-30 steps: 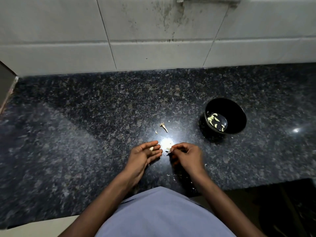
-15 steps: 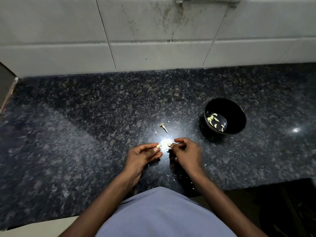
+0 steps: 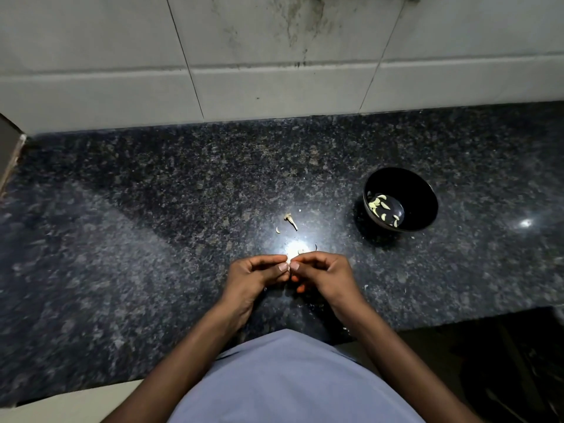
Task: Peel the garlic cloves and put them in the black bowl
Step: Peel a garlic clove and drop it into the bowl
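My left hand (image 3: 254,277) and right hand (image 3: 325,274) meet thumb to thumb just above the near part of the dark granite counter (image 3: 122,270). The fingers of both are curled in, pinching 1 garlic clove (image 3: 288,265) between the tips. Only a pale sliver of it shows between my thumbnails, and glare from the counter washes it out, so I cannot tell which way its long axis or its tip points, or how much skin is left on it. I judge this clove is mid-peel. A little farther out lie scraps on the counter: a small pale piece (image 3: 278,229) and a dry stem bit (image 3: 291,220). Farther right, well apart from my hands, the black bowl (image 3: 427,203) stands upright with several peeled cloves (image 3: 381,209) in it, so part of the job is done.
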